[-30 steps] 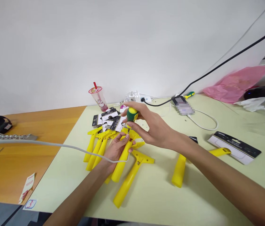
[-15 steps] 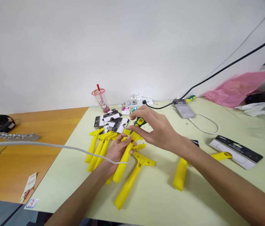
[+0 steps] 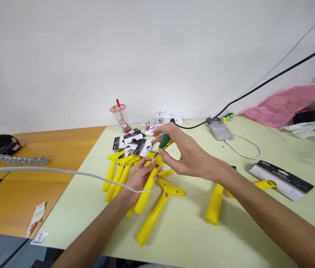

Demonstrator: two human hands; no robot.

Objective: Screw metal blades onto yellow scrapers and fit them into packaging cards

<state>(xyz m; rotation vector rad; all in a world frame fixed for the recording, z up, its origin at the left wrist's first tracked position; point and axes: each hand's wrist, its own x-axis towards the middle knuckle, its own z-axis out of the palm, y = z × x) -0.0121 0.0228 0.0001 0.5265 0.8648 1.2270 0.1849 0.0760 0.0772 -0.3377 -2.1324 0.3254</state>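
My left hand (image 3: 138, 178) is closed around a yellow plastic scraper (image 3: 146, 195), its wide head tilted up and away from me. In my right hand (image 3: 188, 153) is a screwdriver with a short green and yellow handle (image 3: 165, 141), gripped between thumb and fingers. Its tip points down at the scraper's head, and the exact contact point is too small to make out. Just right of the held scraper lies another yellow scraper (image 3: 157, 216). Several more yellow scrapers (image 3: 115, 182) are fanned out beyond my left hand. Under my right forearm rests one more yellow handle (image 3: 214, 204).
Black and white blade cards (image 3: 143, 147) are piled behind the scrapers, near a drink cup (image 3: 121, 119). A larger card (image 3: 282, 180) lies at right. A power strip (image 3: 160, 118) and a pixelated device (image 3: 220, 128) sit by the wall. A grey cable (image 3: 90, 175) crosses in front.
The screwdriver handle has turned in my right fingers, which have opened a little around it. My left hand keeps the scraper in nearly the same place. The view has shifted slightly.
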